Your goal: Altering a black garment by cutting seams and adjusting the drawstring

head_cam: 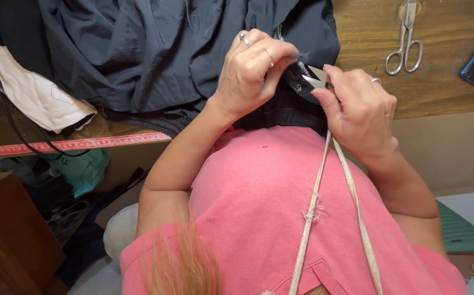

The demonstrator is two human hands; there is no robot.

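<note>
A white cloth (35, 93) lies at the left on the counter (455, 93), beside a red tape measure (67, 145) along its edge. A dark garment (138, 54) covers the middle of the counter. The left hand (250, 74) pinches a dark fold of it with pressed fingers. Just beside, the right hand (360, 112) closes its fingers around small snips (314, 81), whose blades touch the fold. Further right, scissors (405, 41) lie on the counter.
</note>
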